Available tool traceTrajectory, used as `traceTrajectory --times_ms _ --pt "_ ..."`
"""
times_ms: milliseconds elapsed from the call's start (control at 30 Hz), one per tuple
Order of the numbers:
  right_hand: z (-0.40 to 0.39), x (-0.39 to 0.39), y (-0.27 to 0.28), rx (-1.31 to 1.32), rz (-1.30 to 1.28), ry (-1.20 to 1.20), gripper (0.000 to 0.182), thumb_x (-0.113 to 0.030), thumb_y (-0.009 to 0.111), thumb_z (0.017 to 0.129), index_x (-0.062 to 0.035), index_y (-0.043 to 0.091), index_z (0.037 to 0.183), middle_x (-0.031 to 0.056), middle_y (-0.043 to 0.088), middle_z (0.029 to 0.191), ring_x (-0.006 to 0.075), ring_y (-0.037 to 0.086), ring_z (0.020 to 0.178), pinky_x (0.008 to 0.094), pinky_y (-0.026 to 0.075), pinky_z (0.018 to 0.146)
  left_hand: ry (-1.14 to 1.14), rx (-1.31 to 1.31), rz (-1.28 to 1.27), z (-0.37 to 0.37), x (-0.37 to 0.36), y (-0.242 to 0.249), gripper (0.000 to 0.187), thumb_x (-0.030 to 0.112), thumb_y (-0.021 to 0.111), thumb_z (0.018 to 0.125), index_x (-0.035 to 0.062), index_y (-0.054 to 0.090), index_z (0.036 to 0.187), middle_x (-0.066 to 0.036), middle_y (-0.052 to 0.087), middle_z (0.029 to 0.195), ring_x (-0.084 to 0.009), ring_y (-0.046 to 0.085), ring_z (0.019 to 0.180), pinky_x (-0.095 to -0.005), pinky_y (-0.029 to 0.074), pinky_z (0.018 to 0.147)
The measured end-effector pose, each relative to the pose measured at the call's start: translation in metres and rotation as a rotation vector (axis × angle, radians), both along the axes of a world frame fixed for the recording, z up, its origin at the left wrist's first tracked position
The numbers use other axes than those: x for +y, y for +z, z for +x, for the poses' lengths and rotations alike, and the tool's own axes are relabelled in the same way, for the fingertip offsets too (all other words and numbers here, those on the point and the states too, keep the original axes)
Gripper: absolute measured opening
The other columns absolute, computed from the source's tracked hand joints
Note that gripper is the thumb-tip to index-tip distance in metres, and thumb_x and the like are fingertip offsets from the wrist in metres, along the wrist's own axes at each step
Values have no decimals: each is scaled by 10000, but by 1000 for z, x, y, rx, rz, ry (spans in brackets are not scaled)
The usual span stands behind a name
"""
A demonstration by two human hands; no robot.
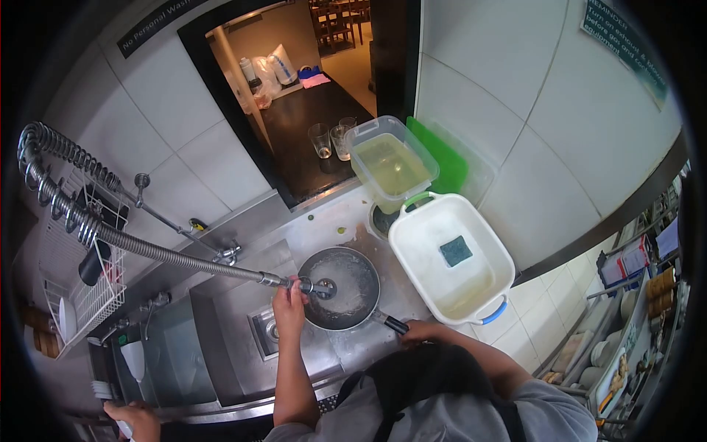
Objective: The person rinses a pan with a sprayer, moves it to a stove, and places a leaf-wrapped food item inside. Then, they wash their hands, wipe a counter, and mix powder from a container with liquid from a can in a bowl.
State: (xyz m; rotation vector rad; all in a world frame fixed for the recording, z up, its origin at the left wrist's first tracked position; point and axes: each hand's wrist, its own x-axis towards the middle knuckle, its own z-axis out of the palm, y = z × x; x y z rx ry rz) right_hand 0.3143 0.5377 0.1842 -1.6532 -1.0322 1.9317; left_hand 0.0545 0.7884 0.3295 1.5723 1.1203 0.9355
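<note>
My left hand [289, 300] is wrapped round the spray nozzle [313, 288] of a pre-rinse hose. The nozzle head points down over a dark frying pan [353, 311], inside which the surface looks wet and cloudy. In my right hand [421, 333] is the pan's black handle [392, 323]. The pan rests at the metal counter beside the sink, tilt hard to judge. Just right of it stands a white tub [497, 269] with a green and a blue handle; a dark green scouring pad [456, 251] lies in it.
A clear plastic container [426, 171] of yellowish liquid stands behind the tub, before a green board [445, 158]. Drinking glasses [319, 140] stand on the hatch ledge. A water-filled sink [177, 368] and a wire rack [96, 287] are left. Another person's hand [138, 421] holds something white.
</note>
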Motion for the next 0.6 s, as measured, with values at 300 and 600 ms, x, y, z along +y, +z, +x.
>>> traceTrajectory --times_ms 300,600 --pt "-1 0 5 -18 -8 -23 154 -223 656 759 -92 576 761 21 580 637 134 542 544 301 423 505 16 -16 -37 -1 -1 1 219 164 575 1011 -6 632 1136 -27 617 787 -85 585 648 -250 510 590" --pt "0 0 11 26 -13 -25 181 -256 629 794 -79 591 793 31 588 645 145 560 547 305 443 508 2 27 7 -5 -1 -4 262 177 524 1034 5 616 1210 -10 584 770 -77 567 657 -240 510 606"
